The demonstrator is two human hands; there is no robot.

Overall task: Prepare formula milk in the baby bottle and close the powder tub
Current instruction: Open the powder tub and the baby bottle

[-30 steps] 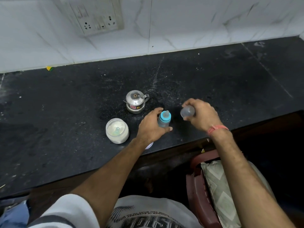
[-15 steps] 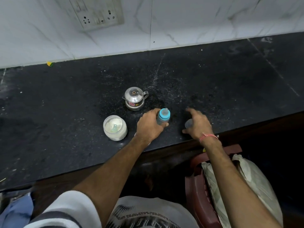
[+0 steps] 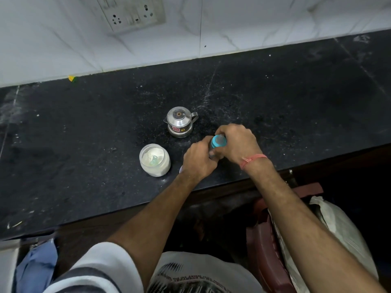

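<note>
**Both hands closed on the baby bottle at the counter's front edge**

The black counter (image 3: 275, 92) carries everything, speckled with pale dust and running away from both hands to a white tiled wall (image 3: 254, 24), where a socket plate (image 3: 131, 13) sits up and to the left of them. Below the right forearm, off the counter, a dark red chair (image 3: 266, 246) holds a pale bag (image 3: 338, 229).

The left hand (image 3: 197, 160) wraps the lower body of the baby bottle (image 3: 218, 142), fingers curled around it from the left. The right hand (image 3: 238, 142) comes over from the right with its fingers closed around the bottle's upper part, beside the blue collar; a red thread band (image 3: 252, 159) circles that wrist. The two hands touch where they meet on the bottle. The bottle is between them, near the front edge; whether it rests on the counter cannot be told, since the hands hide its base.

Just left of the left hand stands the powder tub (image 3: 155, 160), open, white powder inside and a pale green scoop (image 3: 154, 160) standing in the powder. Beyond the left hand and slightly left, a small steel pot (image 3: 179, 122) with a lid and side handle stands apart from the tub. A sliver of a round pale thing (image 3: 181, 169) shows under the left wrist; too little shows to say what it is.
</note>
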